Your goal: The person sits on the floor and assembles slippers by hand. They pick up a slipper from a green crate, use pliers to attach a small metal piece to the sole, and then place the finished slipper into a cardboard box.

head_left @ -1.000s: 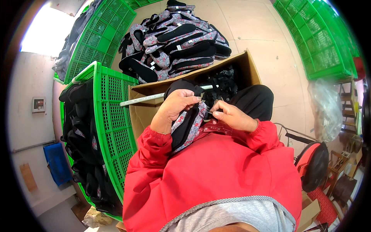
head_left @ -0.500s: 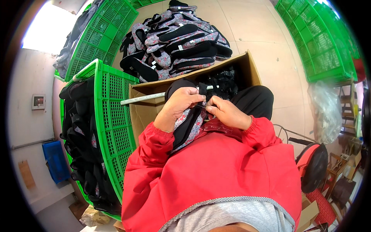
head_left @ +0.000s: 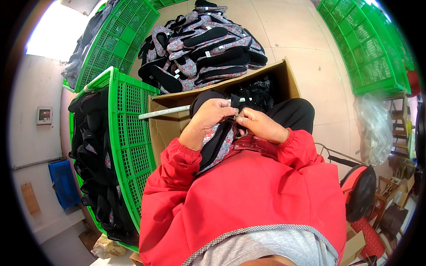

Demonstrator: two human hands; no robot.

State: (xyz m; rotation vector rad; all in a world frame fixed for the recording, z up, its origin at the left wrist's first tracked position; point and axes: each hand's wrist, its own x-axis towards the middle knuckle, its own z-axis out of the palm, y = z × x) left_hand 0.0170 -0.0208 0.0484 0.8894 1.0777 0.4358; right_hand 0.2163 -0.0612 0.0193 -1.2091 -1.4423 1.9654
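A floral slipper [head_left: 226, 138] with a black inside lies on my lap, pointing away from me. My left hand [head_left: 212, 115] is closed on its far end, with thumb and forefinger pressed together. Close beside it, my right hand [head_left: 262, 126] is closed in a pinch at the same end. What sits between the right fingertips is too small to make out. A black strip [head_left: 235, 101] stands up just beyond the fingers. Beyond my hands, a white pipe [head_left: 164, 112] lies across an open cardboard box [head_left: 290, 80] with black scraps [head_left: 262, 91] inside.
A heap of similar slippers [head_left: 204, 53] lies on the floor behind the box. On my left stands a green crate [head_left: 133, 146] full of black slippers, with another green crate [head_left: 111, 40] farther back. Green crates [head_left: 364, 48] and a clear plastic bag [head_left: 376, 128] are at the right.
My hands stay at the slipper's far end; the fingers have shifted slightly, and the left wrist has moved a little to the right. The rest looks the same.
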